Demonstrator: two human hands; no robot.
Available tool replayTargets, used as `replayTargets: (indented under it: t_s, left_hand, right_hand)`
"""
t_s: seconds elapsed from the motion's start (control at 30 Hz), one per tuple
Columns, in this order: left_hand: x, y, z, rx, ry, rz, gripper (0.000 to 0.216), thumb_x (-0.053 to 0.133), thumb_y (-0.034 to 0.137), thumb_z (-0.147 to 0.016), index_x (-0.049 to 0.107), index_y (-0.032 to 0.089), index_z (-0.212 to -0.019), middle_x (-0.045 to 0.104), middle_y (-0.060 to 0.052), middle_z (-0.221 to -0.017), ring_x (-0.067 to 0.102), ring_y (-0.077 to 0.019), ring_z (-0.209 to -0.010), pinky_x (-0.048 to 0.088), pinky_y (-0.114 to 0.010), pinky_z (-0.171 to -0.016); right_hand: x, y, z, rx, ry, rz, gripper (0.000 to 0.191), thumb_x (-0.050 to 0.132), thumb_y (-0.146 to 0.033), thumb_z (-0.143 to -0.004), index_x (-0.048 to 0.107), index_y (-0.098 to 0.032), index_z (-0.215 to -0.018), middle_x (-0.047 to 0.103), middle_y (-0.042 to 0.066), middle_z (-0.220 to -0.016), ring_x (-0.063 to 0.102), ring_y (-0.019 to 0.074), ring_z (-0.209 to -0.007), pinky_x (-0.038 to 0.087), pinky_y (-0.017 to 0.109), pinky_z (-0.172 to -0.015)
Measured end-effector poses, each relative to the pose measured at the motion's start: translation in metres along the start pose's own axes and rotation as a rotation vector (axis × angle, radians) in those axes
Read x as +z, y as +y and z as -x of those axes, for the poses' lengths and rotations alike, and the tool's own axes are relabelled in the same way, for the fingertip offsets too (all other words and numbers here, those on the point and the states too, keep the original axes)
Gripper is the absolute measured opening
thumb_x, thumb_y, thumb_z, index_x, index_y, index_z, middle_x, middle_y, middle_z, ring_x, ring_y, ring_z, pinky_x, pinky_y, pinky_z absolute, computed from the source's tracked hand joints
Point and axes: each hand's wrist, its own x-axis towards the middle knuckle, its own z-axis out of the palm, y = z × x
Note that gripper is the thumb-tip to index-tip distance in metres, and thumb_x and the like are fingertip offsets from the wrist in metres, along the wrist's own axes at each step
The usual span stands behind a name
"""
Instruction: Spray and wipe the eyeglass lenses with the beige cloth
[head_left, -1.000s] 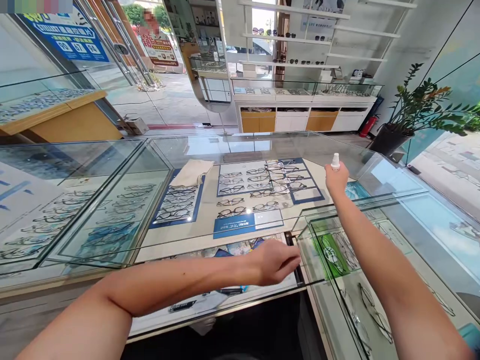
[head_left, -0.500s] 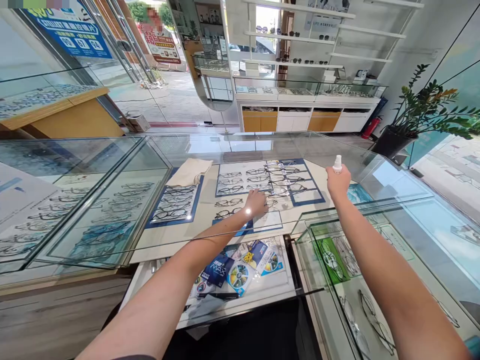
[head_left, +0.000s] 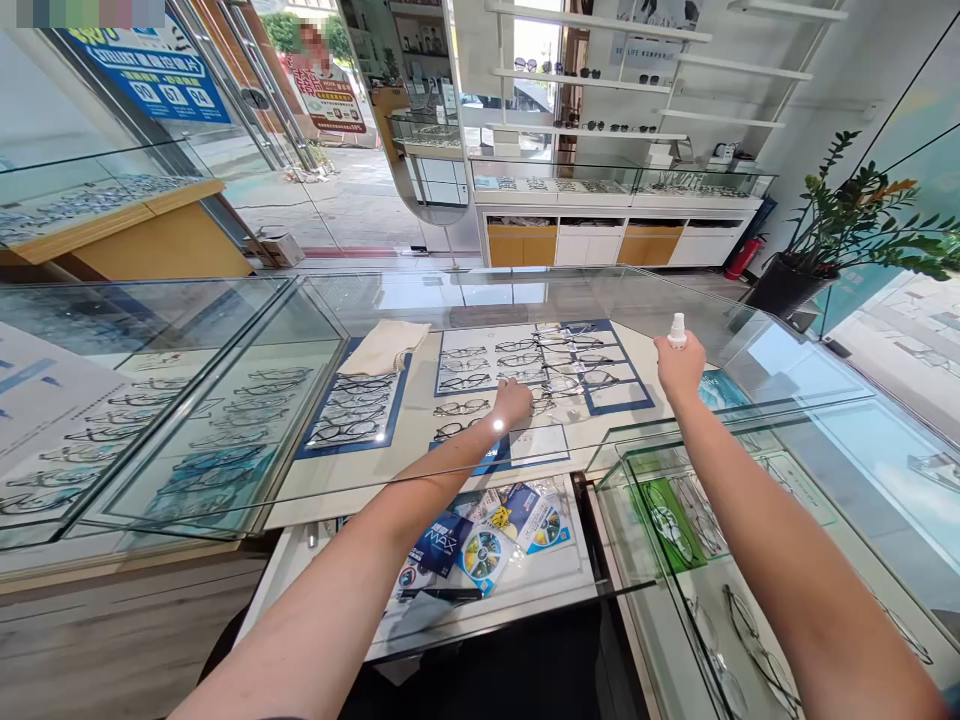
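My right hand [head_left: 681, 368] is wrapped round a small spray bottle with a white nozzle [head_left: 678, 327], held upright; its body is mostly hidden by the fingers. Further left, my left hand [head_left: 514, 402] is closed with its fingers curled, among rows of eyeglasses. A pair of eyeglasses [head_left: 553, 405] lies right beside its fingertips; whatever the fingers hold is hidden. Left of that hand lie more eyeglasses [head_left: 460, 407], and behind it several frames rest on a white tray with a blue border [head_left: 628, 397].
A beige cloth [head_left: 382, 347] lies over another tray of eyeglasses [head_left: 352, 412]. Below, an open drawer [head_left: 517, 605] holds packets and round cards. Glass edges [head_left: 480, 472] run across in front of me, and a glass case [head_left: 637, 520] stands at right. A potted plant [head_left: 802, 270] is beyond.
The whole view has shifted slightly down and right. Both hands keep nearly the same place and grip; the spray bottle stays in my right hand.
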Motion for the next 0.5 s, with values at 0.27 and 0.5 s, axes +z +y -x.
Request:
replayTargets:
  t_s: [0.27,0.5]
  left_hand:
    - [-0.017,0.008,0.051,0.058,0.093,0.103,0.024,0.058,0.020,-0.104,0.081,0.016,-0.100,0.075,-0.019,-0.124,0.052,-0.0396,-0.133,0.037,-0.056,-0.107]
    - [-0.029,0.015,0.159,0.180,0.004,0.281,0.015,0.071,0.037,-0.098,0.080,0.025,-0.101,0.074,-0.009,-0.124,0.053,-0.0334,-0.125,0.035,-0.049,-0.104]
  right_hand:
    - [-0.001,0.001,0.000,0.003,-0.010,0.032,0.023,0.068,-0.035,-0.080,0.048,-0.027,-0.072,0.053,-0.005,-0.066,0.046,0.0185,-0.065,0.035,0.034,-0.066]
    - [-0.003,0.000,0.002,0.011,-0.018,0.066,0.025,0.070,-0.035,-0.080,0.048,-0.027,-0.071,0.053,-0.005,-0.064,0.046,0.0186,-0.065,0.034,0.034,-0.066]
